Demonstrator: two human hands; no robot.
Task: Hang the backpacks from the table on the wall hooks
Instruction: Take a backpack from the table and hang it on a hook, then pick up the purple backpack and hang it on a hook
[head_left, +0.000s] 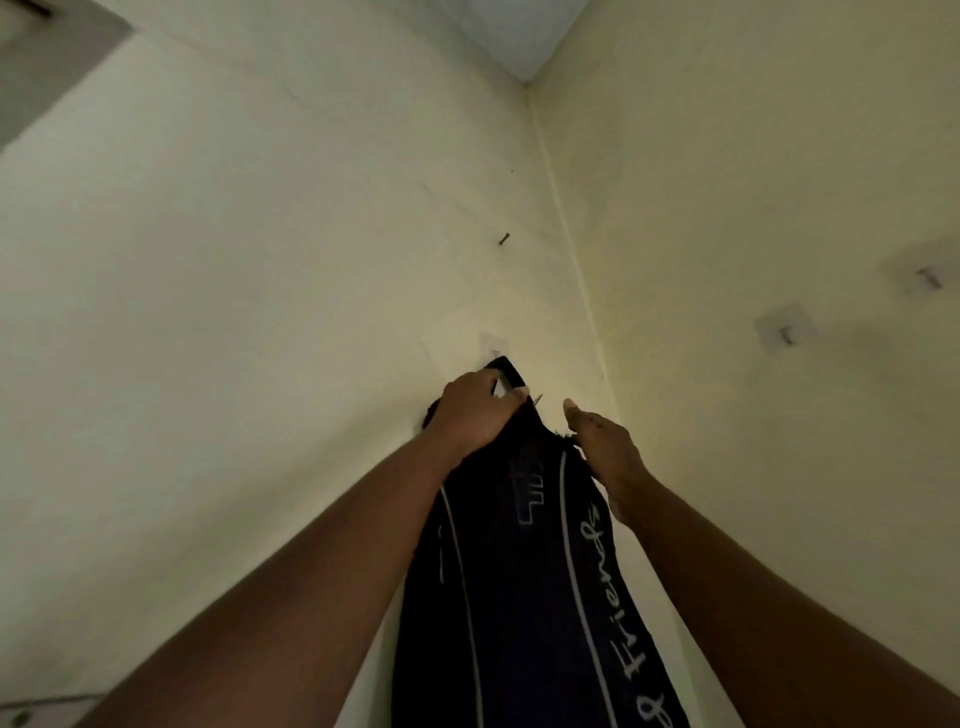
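Observation:
A dark navy backpack (524, 577) with grey piping and white lettering hangs flat against the cream wall near the corner. My left hand (475, 415) grips its top, pinching the black top loop (506, 374), which sits right at a clear adhesive wall hook (491, 345). Whether the loop is over the hook cannot be seen. My right hand (605, 449) rests against the bag's upper right edge, thumb up and fingers on the fabric.
A bare nail (503, 239) sticks out of the wall above the hook. Two more clear adhesive hooks (784, 332) (930, 275) sit free on the right-hand wall. The room corner (571, 249) runs just right of the bag. A grey frame (47, 67) shows at upper left.

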